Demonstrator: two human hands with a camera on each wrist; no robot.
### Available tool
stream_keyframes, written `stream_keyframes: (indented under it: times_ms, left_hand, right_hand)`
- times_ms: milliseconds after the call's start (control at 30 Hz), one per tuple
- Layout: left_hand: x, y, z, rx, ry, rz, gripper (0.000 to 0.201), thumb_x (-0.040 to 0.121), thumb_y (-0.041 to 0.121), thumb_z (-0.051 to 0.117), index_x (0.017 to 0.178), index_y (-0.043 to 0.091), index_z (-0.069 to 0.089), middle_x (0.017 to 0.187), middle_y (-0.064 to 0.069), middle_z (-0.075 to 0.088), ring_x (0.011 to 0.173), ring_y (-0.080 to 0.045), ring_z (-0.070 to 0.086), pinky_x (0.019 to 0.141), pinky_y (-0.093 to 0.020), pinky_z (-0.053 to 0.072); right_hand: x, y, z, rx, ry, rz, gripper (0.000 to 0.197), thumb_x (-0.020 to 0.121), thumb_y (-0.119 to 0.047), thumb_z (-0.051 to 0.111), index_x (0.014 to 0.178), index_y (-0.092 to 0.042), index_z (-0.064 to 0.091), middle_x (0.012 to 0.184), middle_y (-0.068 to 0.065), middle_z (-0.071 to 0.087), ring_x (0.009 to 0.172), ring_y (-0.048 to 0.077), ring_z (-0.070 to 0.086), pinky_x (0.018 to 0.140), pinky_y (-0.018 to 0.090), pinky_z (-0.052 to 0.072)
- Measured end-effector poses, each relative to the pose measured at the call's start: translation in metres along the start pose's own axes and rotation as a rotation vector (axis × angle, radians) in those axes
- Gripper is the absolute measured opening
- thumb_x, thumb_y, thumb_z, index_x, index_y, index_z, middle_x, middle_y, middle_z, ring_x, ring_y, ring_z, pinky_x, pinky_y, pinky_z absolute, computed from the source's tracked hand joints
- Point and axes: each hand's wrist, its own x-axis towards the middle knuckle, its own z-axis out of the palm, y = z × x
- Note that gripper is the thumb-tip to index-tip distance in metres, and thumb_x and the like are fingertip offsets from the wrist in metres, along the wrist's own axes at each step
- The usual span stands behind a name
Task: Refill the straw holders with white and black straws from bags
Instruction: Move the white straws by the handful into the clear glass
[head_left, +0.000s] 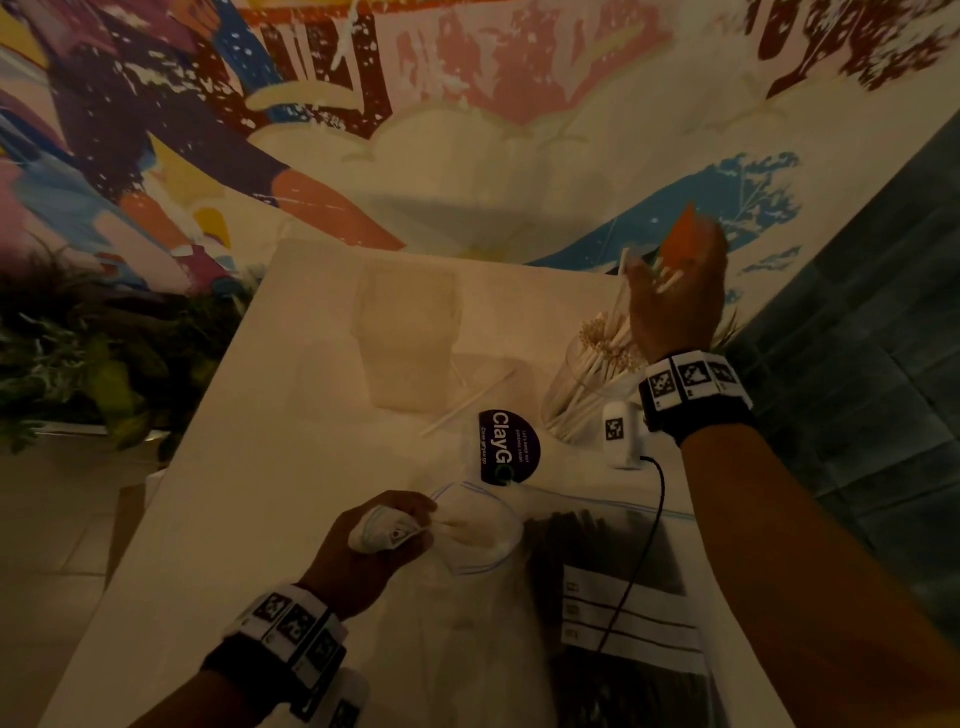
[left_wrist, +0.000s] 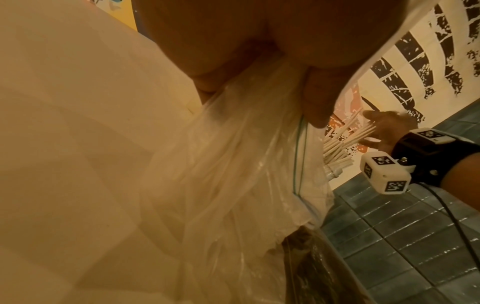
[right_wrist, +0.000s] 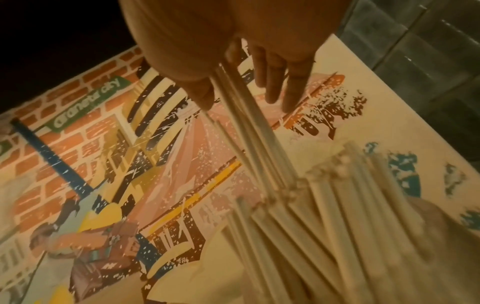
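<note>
A pale tabletop (head_left: 260, 467) runs away from the viewer to a painted mural wall (head_left: 467, 104), with dark teal tiles (head_left: 857, 312) on the right and foliage (head_left: 78, 364) at the left. Near the far right corner, a clear straw holder (head_left: 576, 384) is packed with white straws (head_left: 602, 348). Above it, the right hand (head_left: 675, 306) has its grip pinched on a few white straws, the other fingers extended. At the near edge, the left hand (head_left: 374, 551) clutches the gathered mouth of a clear bag (head_left: 483, 525). A bag of black straws (head_left: 608, 561) lies just right of it.
</note>
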Motion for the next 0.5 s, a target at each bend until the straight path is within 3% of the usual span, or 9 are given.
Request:
stream_keyframes:
  times_ms: [67,100,167,267,333,433,500]
  left_hand:
    - [0.0,-0.001,0.0,-0.002,0.0,-0.003,0.036,0.06,0.056,0.076,0.082,0.029,0.068,0.105,0.005,0.069,0.103,-0.015,0.063,0.092,-0.047,0.051]
    - [0.0,-0.001,0.0,-0.001,-0.001,-0.005,0.032,0.061,0.051,0.077,0.082,0.029,0.067,0.105,0.004,0.069,0.104,-0.015,0.063,0.092,-0.048,0.051]
    - [0.001,0.0,0.0,-0.001,-0.004,0.001,0.031,0.062,0.05,0.076,0.081,0.028,0.067,0.105,0.005,0.069,0.104,-0.015,0.063,0.092,-0.049,0.051]
    - [0.0,0.001,0.001,-0.019,0.003,0.005,0.041,0.06,0.06,0.075,0.082,0.026,0.067,0.105,0.004,0.068,0.103,-0.014,0.063,0.091,-0.046,0.051]
    - [-0.001,0.0,0.001,-0.023,0.012,-0.002,0.043,0.06,0.063,0.074,0.082,0.027,0.068,0.105,0.005,0.069,0.103,-0.013,0.063,0.091,-0.045,0.052]
    - [0.0,0.0,0.0,-0.02,0.01,-0.004,0.038,0.061,0.057,0.076,0.082,0.026,0.068,0.106,0.003,0.068,0.104,-0.014,0.063,0.092,-0.045,0.052]
    - [0.001,0.0,0.0,-0.015,0.007,-0.018,0.032,0.062,0.049,0.077,0.081,0.026,0.067,0.107,0.002,0.068,0.104,-0.013,0.063,0.092,-0.046,0.051]
  right_hand:
    - [-0.001,0.001,0.002,-0.025,-0.005,-0.111,0.062,0.091,-0.018,0.059,0.144,-0.005,0.03,0.149,0.019,0.032,0.129,0.014,0.035,0.096,-0.004,0.019]
    - [-0.003,0.004,0.004,-0.074,-0.076,-0.125,0.054,0.094,-0.018,0.054,0.143,-0.009,0.033,0.148,0.016,0.036,0.13,0.018,0.038,0.101,0.004,0.026]
    - [-0.009,0.019,0.014,-0.27,-0.288,-0.071,0.042,0.097,-0.031,0.044,0.137,-0.017,0.045,0.144,0.01,0.043,0.129,0.027,0.044,0.104,0.033,0.038]
    - [-0.018,0.038,0.025,-0.639,-0.591,0.087,0.059,0.093,-0.06,0.027,0.136,-0.022,0.044,0.147,0.009,0.036,0.134,0.032,0.033,0.107,0.055,0.028]
    - [-0.018,0.037,0.027,-0.59,-0.513,0.111,0.073,0.089,-0.067,0.032,0.146,-0.021,0.026,0.155,0.012,0.022,0.141,0.034,0.021,0.111,0.06,0.019]
    - [-0.02,0.023,0.026,-0.393,-0.234,-0.063,0.083,0.087,-0.061,0.048,0.15,-0.02,0.013,0.157,0.015,0.015,0.144,0.033,0.015,0.111,0.058,0.016]
    - [-0.021,0.017,0.028,-0.482,-0.313,-0.121,0.072,0.091,-0.057,0.044,0.15,-0.025,0.017,0.158,0.013,0.011,0.145,0.032,0.011,0.112,0.057,0.013]
